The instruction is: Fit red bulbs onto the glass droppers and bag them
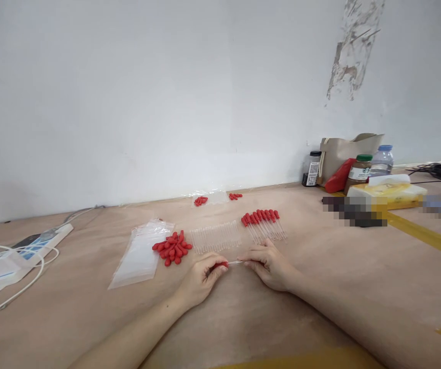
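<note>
Between finger and thumb of my left hand (204, 277) is a red rubber bulb (221, 264). My right hand (267, 265) pinches a thin clear glass tube (235, 263), whose left end meets the bulb or sits in it; the exact joint is hidden by the fingers. Just beyond my hands lies a row of clear tubes (214, 237). To the left is a pile of loose red bulbs (172, 248). On the right, several droppers (260, 218) with red bulbs on their tubes lie side by side.
Clear plastic bags (139, 256) lie left of the bulb pile. Bagged red droppers or bulbs (201, 201) rest near the wall. At far left is a power strip (24, 261) with white cables. Bottles, a jar (359, 173) and a tissue pack (387, 193) stand at back right.
</note>
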`<action>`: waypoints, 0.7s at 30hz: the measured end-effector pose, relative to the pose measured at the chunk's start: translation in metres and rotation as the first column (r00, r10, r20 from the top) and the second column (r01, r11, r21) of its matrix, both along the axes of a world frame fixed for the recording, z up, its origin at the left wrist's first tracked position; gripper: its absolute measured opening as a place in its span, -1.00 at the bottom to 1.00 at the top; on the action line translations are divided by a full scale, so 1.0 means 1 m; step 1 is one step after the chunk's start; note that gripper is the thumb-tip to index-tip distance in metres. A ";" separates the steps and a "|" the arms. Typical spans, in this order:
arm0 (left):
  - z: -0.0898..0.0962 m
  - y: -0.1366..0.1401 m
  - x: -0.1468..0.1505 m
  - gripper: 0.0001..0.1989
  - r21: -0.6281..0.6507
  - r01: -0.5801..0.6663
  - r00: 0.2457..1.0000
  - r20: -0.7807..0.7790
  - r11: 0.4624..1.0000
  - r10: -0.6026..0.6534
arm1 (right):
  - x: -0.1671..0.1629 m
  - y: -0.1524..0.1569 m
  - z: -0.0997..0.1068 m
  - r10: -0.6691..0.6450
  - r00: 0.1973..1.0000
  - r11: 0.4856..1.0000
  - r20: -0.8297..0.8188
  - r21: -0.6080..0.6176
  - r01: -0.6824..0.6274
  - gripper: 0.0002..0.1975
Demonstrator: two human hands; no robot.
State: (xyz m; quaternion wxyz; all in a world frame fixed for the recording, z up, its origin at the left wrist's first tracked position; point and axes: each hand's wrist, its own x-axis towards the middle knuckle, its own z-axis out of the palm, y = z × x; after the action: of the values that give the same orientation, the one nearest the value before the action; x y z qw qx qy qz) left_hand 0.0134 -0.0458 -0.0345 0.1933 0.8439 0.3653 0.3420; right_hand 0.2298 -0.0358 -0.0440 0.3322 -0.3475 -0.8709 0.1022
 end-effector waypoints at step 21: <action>0.000 0.002 -0.003 -0.80 0.190 0.131 0.962 -0.261 0.973 -0.079 | -0.014 -0.008 -0.005 -0.078 0.991 0.996 0.108 0.062 0.072 -0.78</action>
State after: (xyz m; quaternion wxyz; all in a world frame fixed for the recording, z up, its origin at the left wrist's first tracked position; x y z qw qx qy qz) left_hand 0.0108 -0.0441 -0.0346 0.0750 0.9142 0.3039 0.2573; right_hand 0.2161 -0.0436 -0.0486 0.2972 -0.3753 -0.8768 0.0453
